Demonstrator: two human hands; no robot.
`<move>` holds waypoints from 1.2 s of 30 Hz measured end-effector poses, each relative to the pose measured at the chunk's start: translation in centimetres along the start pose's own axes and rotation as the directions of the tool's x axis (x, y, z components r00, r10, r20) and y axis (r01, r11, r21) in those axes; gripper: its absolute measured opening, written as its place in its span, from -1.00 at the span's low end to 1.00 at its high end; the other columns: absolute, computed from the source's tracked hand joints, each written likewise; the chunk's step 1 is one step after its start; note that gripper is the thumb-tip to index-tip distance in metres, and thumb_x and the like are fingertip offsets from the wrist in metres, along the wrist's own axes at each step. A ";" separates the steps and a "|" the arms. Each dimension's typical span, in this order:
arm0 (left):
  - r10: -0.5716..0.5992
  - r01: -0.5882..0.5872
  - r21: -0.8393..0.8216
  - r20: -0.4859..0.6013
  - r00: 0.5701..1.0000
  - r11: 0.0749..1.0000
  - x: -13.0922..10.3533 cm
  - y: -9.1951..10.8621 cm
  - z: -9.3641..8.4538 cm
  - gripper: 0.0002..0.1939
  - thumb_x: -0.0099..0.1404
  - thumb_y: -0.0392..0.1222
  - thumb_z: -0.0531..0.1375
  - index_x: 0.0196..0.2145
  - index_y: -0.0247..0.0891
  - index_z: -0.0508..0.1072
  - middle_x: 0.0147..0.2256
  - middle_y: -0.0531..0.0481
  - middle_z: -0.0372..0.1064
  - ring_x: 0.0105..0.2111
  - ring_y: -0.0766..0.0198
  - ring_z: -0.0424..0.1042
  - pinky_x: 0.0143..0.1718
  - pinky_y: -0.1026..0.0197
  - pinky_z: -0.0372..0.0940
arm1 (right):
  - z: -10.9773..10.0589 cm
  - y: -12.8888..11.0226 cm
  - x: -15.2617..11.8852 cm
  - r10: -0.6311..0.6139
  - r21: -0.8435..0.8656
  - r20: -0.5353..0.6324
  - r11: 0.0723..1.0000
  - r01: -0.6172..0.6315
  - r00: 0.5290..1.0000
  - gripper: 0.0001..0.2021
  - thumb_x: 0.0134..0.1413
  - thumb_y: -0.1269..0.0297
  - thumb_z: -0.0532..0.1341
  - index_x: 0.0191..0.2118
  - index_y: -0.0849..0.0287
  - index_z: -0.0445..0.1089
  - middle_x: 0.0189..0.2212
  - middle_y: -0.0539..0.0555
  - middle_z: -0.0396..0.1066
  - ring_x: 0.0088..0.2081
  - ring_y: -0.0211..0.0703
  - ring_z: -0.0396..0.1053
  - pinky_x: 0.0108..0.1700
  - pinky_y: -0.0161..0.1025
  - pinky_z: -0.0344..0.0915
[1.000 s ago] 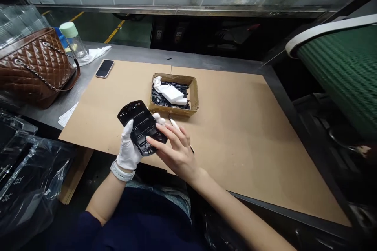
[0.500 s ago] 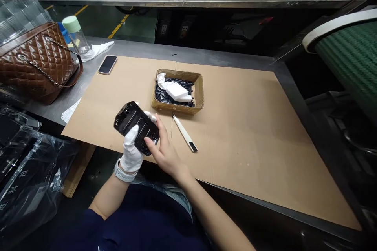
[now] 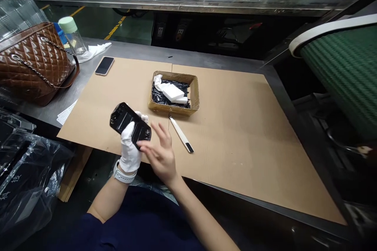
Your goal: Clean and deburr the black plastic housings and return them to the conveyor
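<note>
A glossy black plastic part (image 3: 123,119) with ridges across its inner side is tilted above the cardboard's near left edge. My left hand (image 3: 129,151), in a white glove, grips it with the thumb over the inner face and fingertips at the far side. My bare right hand (image 3: 160,157) is at the part's right end with fingers spread; its fingertips are close to the part's lower corner, and whether they touch is unclear. Beyond the hands stands a cardboard box (image 3: 194,94) holding many small black pieces (image 3: 158,96) and a white block (image 3: 173,92).
A white-handled tool (image 3: 181,134) lies right of my hands on the cardboard sheet (image 3: 235,125). A phone (image 3: 104,66) rests at the back left, near a brown bag (image 3: 38,62) and a bottle (image 3: 72,35). A green roll (image 3: 344,74) hangs at the right.
My right hand has loosened from the part's right end, and its fingers have spread. My left hand still holds the part. The whole view has shifted slightly.
</note>
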State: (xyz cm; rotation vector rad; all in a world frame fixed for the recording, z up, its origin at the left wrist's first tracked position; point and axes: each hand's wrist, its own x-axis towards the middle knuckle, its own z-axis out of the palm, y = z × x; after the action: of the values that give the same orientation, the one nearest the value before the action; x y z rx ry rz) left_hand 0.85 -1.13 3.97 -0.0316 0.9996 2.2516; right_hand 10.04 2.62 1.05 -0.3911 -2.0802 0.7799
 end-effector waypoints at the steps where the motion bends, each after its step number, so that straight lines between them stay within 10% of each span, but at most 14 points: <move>1: -0.009 0.009 0.009 -0.011 1.000 1.000 0.2 0.0 -0.1 -0.73 0.17 -0.04 0.15 -0.23 -0.19 0.48 -0.27 -0.03 0.47 -0.14 0.19 0.45 -0.01 0.13 0.30 | -0.5 0.1 0.4 -0.153 -0.079 -0.043 0.986 0.149 0.987 -0.82 0.20 0.24 0.10 -0.19 -0.06 0.45 0.13 0.02 0.26 0.23 -0.07 0.10 0.22 0.01 0.09; 4: -0.036 0.037 -0.037 0.036 0.999 0.999 0.6 0.6 -0.1 -0.73 0.20 -0.05 0.14 -0.18 -0.17 0.46 -0.31 0.02 0.45 -0.24 0.24 0.47 -0.04 0.12 0.31 | -2.4 2.2 3.5 -0.329 -0.281 -0.303 0.928 0.246 0.895 -0.70 0.27 0.20 -0.07 0.01 -0.13 0.31 0.03 0.01 0.34 0.14 -0.11 0.23 0.19 0.03 0.13; 7: -0.075 0.092 -0.148 0.115 0.991 0.985 0.6 1.8 0.1 -0.69 0.24 -0.03 0.12 -0.10 -0.14 0.44 -0.26 0.03 0.44 -0.28 0.29 0.47 -0.04 0.12 0.32 | -4.9 6.4 7.9 -0.080 -0.328 -0.491 0.939 -0.099 0.868 -0.60 0.27 0.13 -0.17 0.06 0.04 0.27 0.04 0.14 0.31 0.15 0.01 0.20 0.18 0.17 0.08; 11: -0.143 0.162 -0.201 0.106 0.984 0.966 0.6 3.0 -0.5 -0.51 0.22 0.18 0.10 -0.08 -0.21 0.44 -0.14 -0.08 0.44 -0.20 0.22 0.45 0.00 0.04 0.30 | -6.9 10.6 8.8 0.386 -0.236 -0.329 0.850 -0.471 0.862 -0.57 0.11 0.04 0.08 0.00 0.21 0.33 -0.06 0.25 0.38 0.01 0.09 0.30 0.08 0.14 0.19; 16: -0.143 0.167 -0.232 0.117 0.983 0.958 0.7 3.1 -1.2 -0.43 0.21 0.26 0.05 -0.02 -0.19 0.41 -0.17 -0.09 0.45 -0.19 0.20 0.45 0.03 -0.01 0.27 | -5.1 11.5 1.8 0.674 -0.289 0.091 0.723 -0.628 0.733 -0.46 -0.07 -0.03 0.22 -0.04 0.29 0.34 -0.39 0.14 0.40 -0.35 -0.04 0.36 -0.21 -0.01 0.34; 27: -0.091 0.116 -0.175 0.140 0.986 0.978 -1.0 3.2 -0.4 -0.48 0.24 0.26 0.00 -0.07 -0.13 0.44 -0.21 -0.02 0.45 -0.20 0.20 0.46 0.09 -0.02 0.24 | -2.9 1.1 1.2 0.493 0.051 0.298 0.847 -0.529 0.817 -0.57 0.21 0.13 0.08 0.16 0.12 0.19 -0.37 0.03 0.41 -0.44 -0.22 0.38 -0.37 -0.23 0.39; 31: -0.066 0.079 -0.080 0.149 0.987 0.994 -2.1 2.2 -0.5 -0.45 0.21 0.29 0.01 -0.16 -0.17 0.50 -0.17 -0.05 0.46 -0.08 0.08 0.42 0.05 0.00 0.30 | -2.6 -2.3 2.8 0.244 0.126 0.225 0.953 -0.276 0.943 -0.65 0.19 0.30 0.13 0.10 0.03 0.25 -0.18 0.08 0.44 -0.19 -0.16 0.44 -0.15 -0.19 0.43; 36: -0.141 0.146 -0.029 0.149 0.979 0.989 -3.6 1.1 -1.1 -0.41 0.14 0.34 0.05 -0.14 -0.16 0.51 -0.06 -0.07 0.43 0.09 -0.05 0.30 0.12 -0.04 0.25 | -1.7 -3.7 4.0 0.159 0.140 0.210 0.972 -0.191 0.965 -0.58 0.24 0.44 0.03 0.18 0.01 0.19 0.02 0.08 0.38 0.01 -0.14 0.39 0.06 -0.10 0.37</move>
State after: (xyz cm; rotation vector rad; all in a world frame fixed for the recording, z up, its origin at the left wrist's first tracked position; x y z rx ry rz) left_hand 2.77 -4.46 4.87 0.0425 0.8478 2.1089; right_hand 9.09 2.56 6.71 -0.4281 -2.1667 1.1230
